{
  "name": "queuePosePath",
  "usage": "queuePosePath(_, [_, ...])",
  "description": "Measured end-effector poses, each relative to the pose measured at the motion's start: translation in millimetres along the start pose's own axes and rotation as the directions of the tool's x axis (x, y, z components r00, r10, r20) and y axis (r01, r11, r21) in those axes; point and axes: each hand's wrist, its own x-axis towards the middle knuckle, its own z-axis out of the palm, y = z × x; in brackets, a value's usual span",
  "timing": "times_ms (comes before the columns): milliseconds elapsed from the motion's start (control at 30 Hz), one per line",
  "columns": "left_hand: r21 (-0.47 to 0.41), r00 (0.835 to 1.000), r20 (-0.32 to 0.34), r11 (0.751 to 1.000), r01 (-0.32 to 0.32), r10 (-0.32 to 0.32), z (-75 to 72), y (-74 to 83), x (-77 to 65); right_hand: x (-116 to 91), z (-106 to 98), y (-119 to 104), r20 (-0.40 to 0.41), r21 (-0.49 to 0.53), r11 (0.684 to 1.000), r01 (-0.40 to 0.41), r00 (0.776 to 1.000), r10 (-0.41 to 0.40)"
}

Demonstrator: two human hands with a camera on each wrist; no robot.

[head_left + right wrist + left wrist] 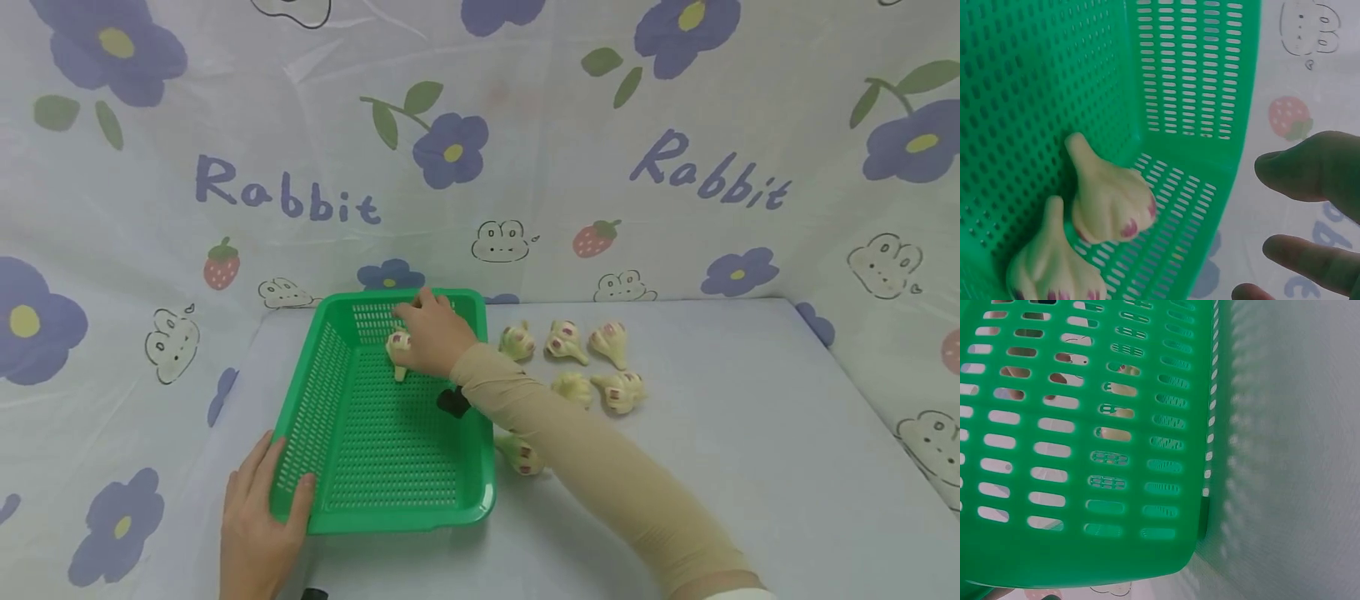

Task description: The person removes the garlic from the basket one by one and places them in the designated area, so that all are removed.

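Observation:
A green perforated plastic basket [393, 450] stands on the white-covered table. My left hand [258, 517] grips its near left corner, thumb over the rim and fingers along the outer side. In the head view my right hand [435, 337] is over the basket's far end, beside a garlic bulb [400, 343]. The right wrist view shows two purple-marked bulbs in the basket, one garlic bulb [1113, 197] near the end wall. There the right thumb [1300, 169] and fingers are spread apart beyond the rim, with nothing between them. The left wrist view is filled by the basket's slotted wall [1085, 487].
Right of the basket, several garlic bulbs [621, 392] lie on the table, some partly behind the right forearm. One garlic bulb [522, 454] lies close to the basket's right side. A printed cloth [525, 167] hangs behind the table.

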Motion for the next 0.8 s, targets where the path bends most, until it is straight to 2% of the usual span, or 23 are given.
queuePosePath(433, [0.013, 1.000, 0.003, 1.000, -0.001, 0.001, -1.2, 1.3, 0.6, 33, 29, -13, 0.088, -0.117, 0.989, -0.094, 0.991, 0.105])
queuePosePath(800, [0.014, 1.000, 0.012, 1.000, 0.010, -0.010, -1.7, 3.3, 0.8, 52, 53, -14, 0.120, -0.151, 0.978, -0.147, 0.979, 0.165])
